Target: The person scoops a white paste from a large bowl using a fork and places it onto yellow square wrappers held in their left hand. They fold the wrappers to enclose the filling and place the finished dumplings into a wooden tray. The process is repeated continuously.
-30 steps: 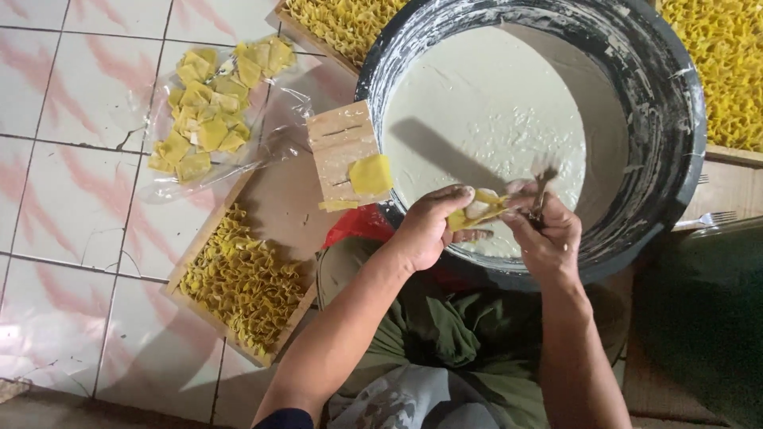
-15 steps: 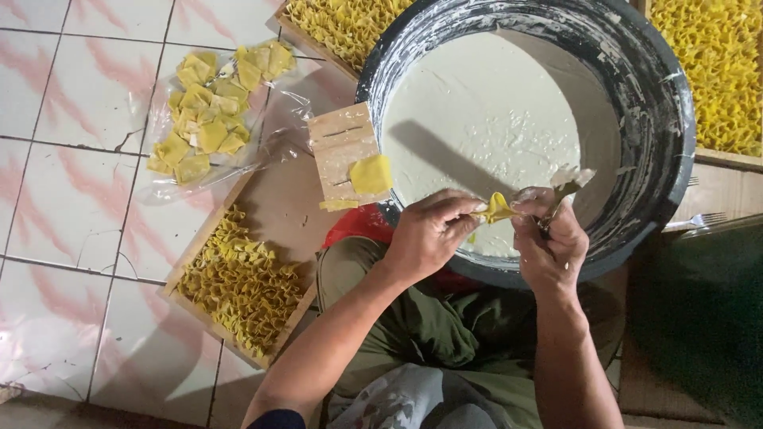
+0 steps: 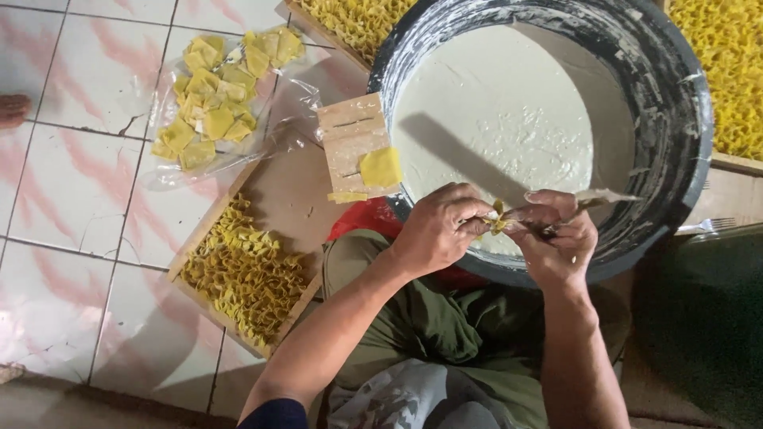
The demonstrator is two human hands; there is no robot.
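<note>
You are in the middle of filling and folding a small yellow dough wrapper (image 3: 497,218), which sits pinched between your two hands just over the near rim of the big round black tub (image 3: 675,103) of pale creamy filling paste (image 3: 501,103). Your left hand (image 3: 437,230) is closed around the near side of the wrapper, fingertips curled in tight against it, so that grip is clenched on the dough and not slack. Your right hand (image 3: 556,242) meets it from the other side and also holds a thin flat spreader stick (image 3: 608,196), smeared pale, whose tip juts out to the right over the paste; that hand is closed on the stick, with its fingertips touching the wrapper. By my reading the filling is going in or has just gone in, and the fold is the step in hand; the next move calls for steady fingertip pressure to seal the edges without squeezing paste out, then a free hand to set the piece aside. To your left, the small pale wooden block (image 3: 351,143) carries one flat yellow wrapper square (image 3: 381,166), and beyond it lies a clear plastic bag of yellow wrappers (image 3: 214,95) on the tiled floor (image 3: 71,167). The long wooden tray (image 3: 274,191) holds finished folded yellow pieces (image 3: 242,274) at its near end.
</note>
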